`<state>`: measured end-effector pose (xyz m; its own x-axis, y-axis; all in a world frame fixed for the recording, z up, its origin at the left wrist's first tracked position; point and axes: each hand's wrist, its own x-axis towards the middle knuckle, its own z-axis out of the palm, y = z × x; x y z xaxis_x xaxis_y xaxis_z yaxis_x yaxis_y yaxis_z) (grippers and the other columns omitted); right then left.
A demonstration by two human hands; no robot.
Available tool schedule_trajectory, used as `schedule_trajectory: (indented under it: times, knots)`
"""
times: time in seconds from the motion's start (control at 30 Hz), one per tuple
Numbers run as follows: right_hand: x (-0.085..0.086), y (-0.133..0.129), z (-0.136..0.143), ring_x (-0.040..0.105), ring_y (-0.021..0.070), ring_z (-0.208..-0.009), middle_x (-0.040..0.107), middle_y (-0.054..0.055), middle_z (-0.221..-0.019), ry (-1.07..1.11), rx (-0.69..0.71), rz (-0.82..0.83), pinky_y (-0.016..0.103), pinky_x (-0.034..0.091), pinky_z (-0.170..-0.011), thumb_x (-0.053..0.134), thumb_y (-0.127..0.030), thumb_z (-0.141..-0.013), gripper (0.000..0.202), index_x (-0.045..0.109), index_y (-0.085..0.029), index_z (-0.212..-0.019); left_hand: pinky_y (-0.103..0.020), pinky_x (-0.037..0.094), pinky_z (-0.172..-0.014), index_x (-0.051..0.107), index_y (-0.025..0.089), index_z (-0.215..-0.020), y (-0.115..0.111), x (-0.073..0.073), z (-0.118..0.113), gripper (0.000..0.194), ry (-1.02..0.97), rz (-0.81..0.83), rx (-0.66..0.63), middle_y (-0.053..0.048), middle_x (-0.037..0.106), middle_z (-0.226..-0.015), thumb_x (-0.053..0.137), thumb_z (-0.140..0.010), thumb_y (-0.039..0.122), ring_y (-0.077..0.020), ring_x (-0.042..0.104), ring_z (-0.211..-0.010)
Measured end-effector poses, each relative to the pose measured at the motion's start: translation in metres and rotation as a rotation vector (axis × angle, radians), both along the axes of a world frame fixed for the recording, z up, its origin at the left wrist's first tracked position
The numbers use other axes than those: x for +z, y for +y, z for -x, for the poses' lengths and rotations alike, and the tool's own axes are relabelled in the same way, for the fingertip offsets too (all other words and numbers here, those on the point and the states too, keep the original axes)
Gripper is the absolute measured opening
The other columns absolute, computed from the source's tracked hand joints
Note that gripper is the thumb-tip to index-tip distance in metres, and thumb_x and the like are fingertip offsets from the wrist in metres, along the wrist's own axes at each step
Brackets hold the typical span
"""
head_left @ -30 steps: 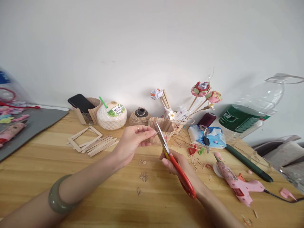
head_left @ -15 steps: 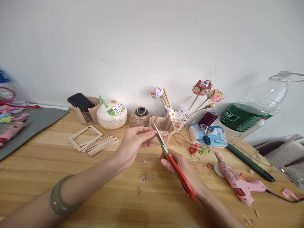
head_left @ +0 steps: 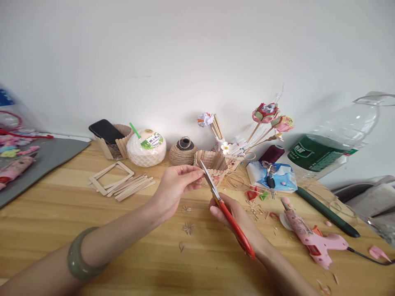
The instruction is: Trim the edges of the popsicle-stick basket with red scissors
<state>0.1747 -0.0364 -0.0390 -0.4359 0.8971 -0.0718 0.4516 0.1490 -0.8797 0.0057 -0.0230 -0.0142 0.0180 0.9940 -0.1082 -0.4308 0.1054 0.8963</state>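
My right hand is closed around a pair of red-handled scissors, whose blades point up and to the left. Thumb and fingers of my left hand are pinched together right at the blade tips; whatever they hold is too small to name. Below the hands, small twine pieces lie on the wooden table, among them a fan-shaped cluster. Just behind the scissors stands a craft-stick basket.
At left are loose craft sticks, a stick box holding a phone and a wrapped coconut. A twine ball and paper flowers stand behind. A pink glue gun and large bottle are at right.
The whole view has shifted very slightly. Both hands and the scissors keep almost the same pose.
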Motion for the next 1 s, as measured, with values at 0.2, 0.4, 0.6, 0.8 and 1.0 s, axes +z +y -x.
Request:
schedule_trajectory:
  times: [0.2,0.4,0.6,0.8,1.0]
  knots:
    - [0.0007,-0.0009,0.0003,0.035,0.0127,-0.062,0.039,-0.002,-0.067,0.006,0.013,-0.007,0.025,0.030,-0.056,0.049,-0.063,-0.075,0.046,0.043,-0.018,-0.071,-0.022,0.047,-0.064,0.066,0.014,-0.068,-0.0014,-0.0013,-0.0011,0.010,-0.017,0.002,0.000,0.000,0.065,-0.069,0.072,-0.063,0.021,-0.0094,0.058,-0.068]
    - [0.0002,-0.0009,-0.0005,0.036,0.0131,-0.062,0.040,-0.002,-0.067,0.014,0.026,-0.020,0.025,0.031,-0.057,0.045,-0.066,-0.076,0.048,0.043,-0.018,-0.072,-0.023,0.047,-0.064,0.067,0.013,-0.068,-0.0023,-0.0005,-0.0018,0.011,-0.031,0.000,0.004,-0.001,0.064,-0.069,0.072,-0.062,0.021,-0.0099,0.057,-0.067]
    - [-0.0008,0.0005,-0.0007,0.035,0.0127,-0.062,0.039,-0.002,-0.067,0.014,0.033,-0.031,0.025,0.030,-0.056,0.045,-0.065,-0.076,0.048,0.041,-0.018,-0.071,-0.024,0.047,-0.064,0.066,0.012,-0.067,-0.0017,-0.0012,-0.0017,0.010,-0.044,-0.004,-0.005,-0.001,0.064,-0.068,0.072,-0.063,0.019,-0.0100,0.057,-0.067]
    - [-0.0001,-0.0006,-0.0010,0.035,0.0130,-0.062,0.039,-0.002,-0.068,0.002,0.034,-0.016,0.025,0.029,-0.057,0.045,-0.066,-0.076,0.048,0.042,-0.018,-0.072,-0.022,0.047,-0.064,0.066,0.012,-0.067,-0.0028,-0.0004,-0.0019,0.009,-0.034,0.002,0.000,0.000,0.064,-0.068,0.071,-0.065,0.019,-0.0088,0.057,-0.067]
    - [-0.0007,-0.0007,-0.0009,0.034,0.0128,-0.062,0.038,-0.002,-0.067,-0.002,0.034,-0.021,0.025,0.029,-0.056,0.043,-0.068,-0.075,0.050,0.041,-0.018,-0.071,-0.024,0.048,-0.064,0.066,0.012,-0.066,-0.0021,-0.0012,-0.0021,0.008,-0.055,0.009,0.002,-0.001,0.065,-0.068,0.071,-0.063,0.018,-0.0099,0.058,-0.067]
